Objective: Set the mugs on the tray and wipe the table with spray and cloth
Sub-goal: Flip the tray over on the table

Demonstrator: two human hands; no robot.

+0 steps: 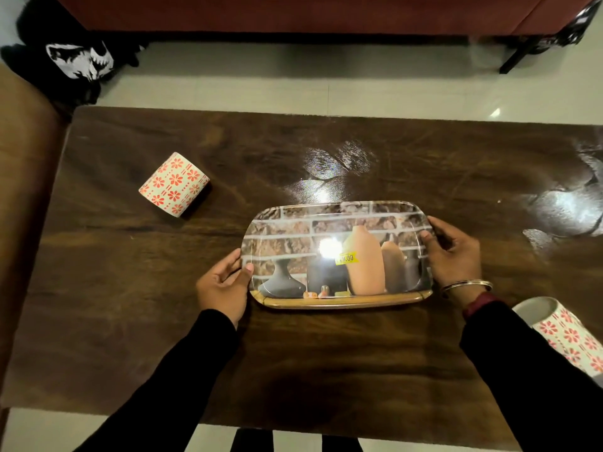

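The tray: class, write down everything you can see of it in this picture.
The tray is a rounded-cornered rectangle, glossy like plastic, printed with clay vases before a brick wall. A yellow sticker sits near its middle, beside a glare spot. It lies level, long side across, at the middle of the dark wooden table; whether it fully rests there cannot be told. The left hand grips its left end and the right hand its right end, thumbs over the rim. Nothing stands on it.

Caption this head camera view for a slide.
Left hand and right hand grip the tray by its ends on the table; floral mug far left, second mug at right.
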